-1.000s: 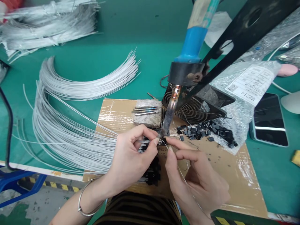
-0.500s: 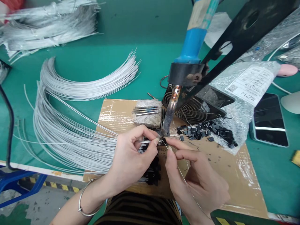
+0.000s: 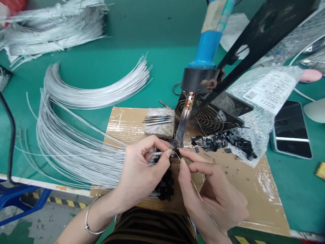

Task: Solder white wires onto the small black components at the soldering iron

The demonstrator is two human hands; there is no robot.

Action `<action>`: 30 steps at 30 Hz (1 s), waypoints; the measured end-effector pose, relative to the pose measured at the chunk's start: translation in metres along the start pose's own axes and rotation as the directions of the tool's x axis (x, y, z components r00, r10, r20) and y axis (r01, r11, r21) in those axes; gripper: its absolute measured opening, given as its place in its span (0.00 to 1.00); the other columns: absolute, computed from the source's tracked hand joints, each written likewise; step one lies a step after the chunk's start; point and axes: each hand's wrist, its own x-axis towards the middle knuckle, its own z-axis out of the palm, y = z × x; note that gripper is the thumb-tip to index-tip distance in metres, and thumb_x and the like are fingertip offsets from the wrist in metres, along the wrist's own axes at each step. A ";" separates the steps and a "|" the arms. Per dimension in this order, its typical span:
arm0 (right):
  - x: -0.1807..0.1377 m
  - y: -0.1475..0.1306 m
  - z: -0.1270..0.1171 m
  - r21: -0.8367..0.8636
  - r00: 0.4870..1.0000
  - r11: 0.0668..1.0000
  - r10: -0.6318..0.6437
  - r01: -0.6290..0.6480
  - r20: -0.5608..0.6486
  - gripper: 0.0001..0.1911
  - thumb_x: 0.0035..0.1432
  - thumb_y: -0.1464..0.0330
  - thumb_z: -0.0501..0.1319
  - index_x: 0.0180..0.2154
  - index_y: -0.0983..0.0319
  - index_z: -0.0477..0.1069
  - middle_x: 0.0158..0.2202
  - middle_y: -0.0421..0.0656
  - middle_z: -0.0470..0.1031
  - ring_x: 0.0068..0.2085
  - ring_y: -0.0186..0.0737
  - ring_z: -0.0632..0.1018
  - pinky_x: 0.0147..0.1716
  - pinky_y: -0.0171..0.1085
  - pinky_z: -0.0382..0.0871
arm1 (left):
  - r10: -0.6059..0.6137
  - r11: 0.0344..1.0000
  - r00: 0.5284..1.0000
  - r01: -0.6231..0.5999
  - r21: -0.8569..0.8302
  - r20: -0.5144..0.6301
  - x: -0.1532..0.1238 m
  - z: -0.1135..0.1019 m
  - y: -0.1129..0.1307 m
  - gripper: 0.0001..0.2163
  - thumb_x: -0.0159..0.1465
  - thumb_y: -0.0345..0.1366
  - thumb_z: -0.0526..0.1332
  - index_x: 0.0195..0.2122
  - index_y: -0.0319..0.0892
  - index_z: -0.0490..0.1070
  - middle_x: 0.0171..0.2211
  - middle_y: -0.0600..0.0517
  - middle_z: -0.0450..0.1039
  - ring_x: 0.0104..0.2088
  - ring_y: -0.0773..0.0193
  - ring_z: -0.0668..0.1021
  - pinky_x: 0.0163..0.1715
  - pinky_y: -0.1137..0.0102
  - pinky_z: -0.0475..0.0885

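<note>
My left hand (image 3: 142, 167) pinches the end of a thin white wire at the tip of a fixed soldering iron (image 3: 186, 113), with a small black part hidden between thumb and forefinger. My right hand (image 3: 210, 193) pinches a thin strand of solder wire (image 3: 198, 191) and holds its end against the same tip. The iron has a blue handle (image 3: 208, 47) and hangs from a black metal bracket (image 3: 251, 40). Both hands rest over a taped cardboard sheet (image 3: 243, 176). A bundle of white wires (image 3: 76, 152) fans out to the left.
Loose black components (image 3: 223, 142) spill from a bubble-wrap bag (image 3: 264, 101) at the right. A small fan (image 3: 210, 117) and a sponge block with metal pins (image 3: 159, 122) sit behind the iron. A phone (image 3: 291, 130) lies far right. More wire bundles (image 3: 50, 30) lie at the back left.
</note>
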 end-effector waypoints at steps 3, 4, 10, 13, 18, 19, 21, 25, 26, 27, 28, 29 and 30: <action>0.001 0.000 0.000 -0.004 1.000 1.000 0.002 -0.002 0.009 0.07 0.64 0.75 0.68 0.36 0.59 0.73 0.42 0.45 0.88 0.39 0.42 0.89 0.44 0.38 0.87 | -0.012 1.000 1.000 0.012 0.019 0.001 0.001 0.000 0.001 0.05 0.60 0.28 0.65 0.27 0.41 0.75 0.30 0.51 0.81 0.32 0.64 0.79 0.33 0.71 0.73; 0.001 0.001 -0.001 -0.008 1.000 1.000 -0.001 0.002 0.011 0.07 0.64 0.75 0.68 0.36 0.59 0.73 0.41 0.45 0.88 0.39 0.42 0.89 0.44 0.38 0.87 | -0.017 1.000 1.000 0.017 0.026 0.001 0.001 0.000 0.002 0.05 0.60 0.28 0.65 0.27 0.41 0.75 0.30 0.51 0.81 0.32 0.64 0.79 0.33 0.71 0.73; 0.002 0.001 0.000 -0.034 1.000 0.999 -0.017 0.017 -0.010 0.07 0.64 0.75 0.68 0.35 0.59 0.74 0.40 0.45 0.89 0.37 0.41 0.89 0.43 0.37 0.87 | -0.008 0.999 1.000 0.008 0.035 0.005 0.002 0.001 0.002 0.05 0.60 0.29 0.65 0.27 0.41 0.75 0.29 0.51 0.80 0.31 0.64 0.78 0.32 0.70 0.73; 0.002 0.000 0.001 -0.046 1.000 0.999 -0.012 0.012 -0.009 0.07 0.64 0.75 0.68 0.35 0.59 0.74 0.40 0.44 0.89 0.37 0.40 0.89 0.43 0.36 0.87 | -0.005 0.999 1.000 0.005 0.035 0.008 0.001 0.002 0.000 0.05 0.60 0.29 0.65 0.27 0.41 0.74 0.29 0.51 0.80 0.31 0.64 0.78 0.32 0.70 0.72; 0.004 -0.001 0.000 -0.065 0.999 0.997 -0.030 0.030 -0.010 0.07 0.65 0.75 0.68 0.35 0.59 0.74 0.39 0.44 0.89 0.37 0.41 0.89 0.42 0.37 0.87 | 0.000 1.000 1.000 0.000 0.025 0.004 0.000 0.001 -0.001 0.05 0.60 0.28 0.66 0.27 0.41 0.74 0.30 0.51 0.80 0.31 0.64 0.78 0.33 0.71 0.73; 0.004 -0.001 0.000 -0.061 0.999 0.998 -0.030 0.029 -0.010 0.07 0.65 0.75 0.68 0.35 0.58 0.74 0.39 0.44 0.89 0.36 0.41 0.89 0.42 0.38 0.87 | 0.001 1.000 1.000 -0.001 0.023 0.002 0.000 0.001 0.000 0.05 0.60 0.28 0.66 0.27 0.41 0.74 0.30 0.51 0.80 0.31 0.64 0.78 0.33 0.71 0.73; 0.004 -0.001 0.000 -0.043 1.000 0.999 -0.023 0.022 -0.010 0.07 0.64 0.75 0.68 0.36 0.58 0.74 0.39 0.44 0.89 0.36 0.42 0.89 0.41 0.39 0.87 | -0.004 1.000 1.000 0.004 0.023 -0.001 0.000 0.001 0.001 0.05 0.60 0.28 0.66 0.27 0.41 0.74 0.30 0.51 0.80 0.31 0.65 0.78 0.33 0.72 0.73; 0.002 -0.001 0.000 -0.018 1.000 1.000 -0.010 0.009 -0.013 0.08 0.63 0.76 0.69 0.37 0.58 0.74 0.40 0.44 0.88 0.37 0.43 0.89 0.42 0.39 0.87 | -0.010 1.000 1.000 0.010 0.005 -0.003 0.000 0.001 0.004 0.06 0.60 0.27 0.66 0.27 0.41 0.75 0.30 0.51 0.80 0.32 0.65 0.79 0.34 0.72 0.74; 0.002 -0.002 0.000 -0.017 1.000 1.000 -0.009 0.008 -0.010 0.08 0.63 0.76 0.69 0.37 0.58 0.74 0.40 0.44 0.88 0.37 0.43 0.89 0.42 0.39 0.87 | -0.008 1.000 1.000 0.008 -0.001 -0.003 0.000 0.001 0.003 0.06 0.60 0.27 0.66 0.27 0.41 0.75 0.30 0.51 0.80 0.32 0.65 0.79 0.34 0.73 0.74; 0.002 -0.002 0.000 -0.016 1.000 1.000 -0.009 0.009 -0.011 0.08 0.64 0.76 0.68 0.37 0.58 0.74 0.40 0.44 0.88 0.37 0.43 0.89 0.43 0.39 0.87 | -0.007 1.000 1.000 0.007 -0.003 -0.003 0.000 0.002 0.003 0.06 0.60 0.27 0.66 0.27 0.41 0.75 0.30 0.52 0.80 0.32 0.65 0.79 0.34 0.73 0.74; 0.002 -0.002 0.000 -0.015 1.000 1.000 -0.009 0.009 -0.010 0.07 0.64 0.76 0.68 0.37 0.58 0.74 0.40 0.45 0.88 0.37 0.43 0.89 0.43 0.40 0.87 | -0.008 1.000 1.000 0.008 -0.001 -0.002 0.000 0.002 0.002 0.06 0.60 0.27 0.66 0.26 0.41 0.75 0.29 0.52 0.80 0.32 0.65 0.79 0.34 0.72 0.73; 0.003 -0.002 0.000 -0.016 1.000 1.000 -0.011 0.011 -0.005 0.07 0.65 0.76 0.68 0.37 0.58 0.74 0.39 0.45 0.88 0.37 0.44 0.89 0.43 0.40 0.88 | -0.007 1.000 1.000 0.007 0.003 -0.003 0.000 0.002 0.002 0.06 0.60 0.27 0.66 0.27 0.41 0.75 0.29 0.52 0.80 0.31 0.65 0.78 0.34 0.72 0.73; 0.003 -0.002 0.000 -0.018 1.000 1.000 -0.013 0.013 -0.002 0.07 0.65 0.75 0.68 0.37 0.58 0.74 0.39 0.45 0.88 0.37 0.44 0.89 0.42 0.40 0.88 | -0.006 1.000 1.000 0.006 0.008 -0.003 0.000 0.002 0.001 0.06 0.60 0.27 0.66 0.27 0.41 0.75 0.29 0.52 0.80 0.31 0.65 0.78 0.33 0.72 0.73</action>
